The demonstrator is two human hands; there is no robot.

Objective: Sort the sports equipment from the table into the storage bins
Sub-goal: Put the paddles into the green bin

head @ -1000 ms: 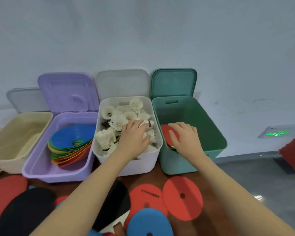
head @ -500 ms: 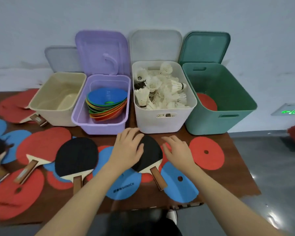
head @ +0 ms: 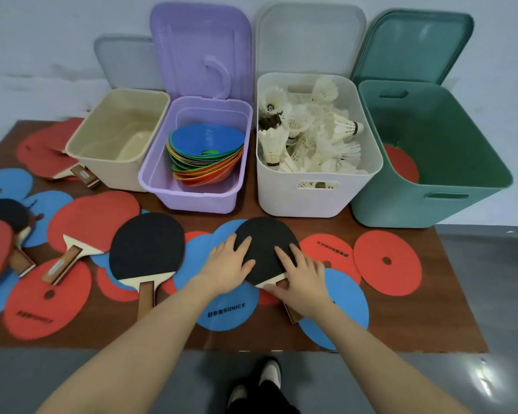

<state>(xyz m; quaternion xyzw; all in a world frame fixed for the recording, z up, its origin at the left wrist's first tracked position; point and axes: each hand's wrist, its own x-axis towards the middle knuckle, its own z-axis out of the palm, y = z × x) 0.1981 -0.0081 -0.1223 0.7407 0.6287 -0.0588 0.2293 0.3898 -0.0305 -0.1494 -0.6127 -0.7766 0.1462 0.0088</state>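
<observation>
both your hands sit on the black paddle (head: 266,249) near the front of the surface (head: 449,318), on top of blue and red flat discs. left hand (head: 229,265) lies flat, fingers (head: 244,245) spread, gripping nothing. right hand (head: 301,277) covers the neck, thumb seems tucked at the handle; whether it pinches yet, can't tell. risk: a lift drags the blue disc (head: 346,306) underneath along, or the paddle slips. beige bin (head: 81,147) sits empty, likely target.
</observation>
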